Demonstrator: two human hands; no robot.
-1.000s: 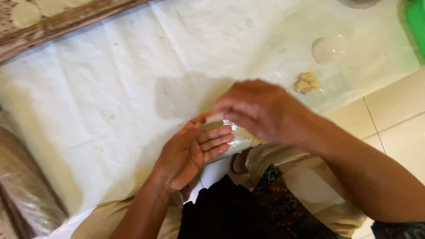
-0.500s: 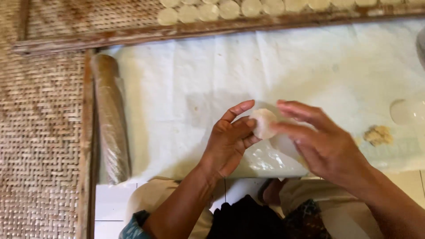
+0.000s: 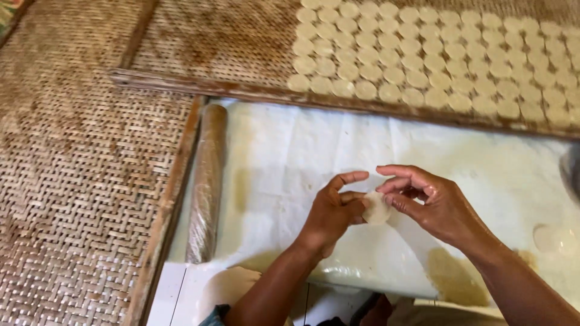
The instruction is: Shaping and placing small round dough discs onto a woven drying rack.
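Dough disc (image 3: 377,208), lifted off plastic sheet (image 3: 483,175): left hand (image 3: 331,212) and right hand (image 3: 436,204) pinch its edges, fingers part-curled; woven tray (image 3: 254,42) of discs now beyond

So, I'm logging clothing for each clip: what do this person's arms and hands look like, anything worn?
Both forearms are bare. The left hand and right hand show no gloves, rings or watch. Only a teal sleeve edge shows at the left elbow.

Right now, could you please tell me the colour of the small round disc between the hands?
Pale cream small round disc, head view.
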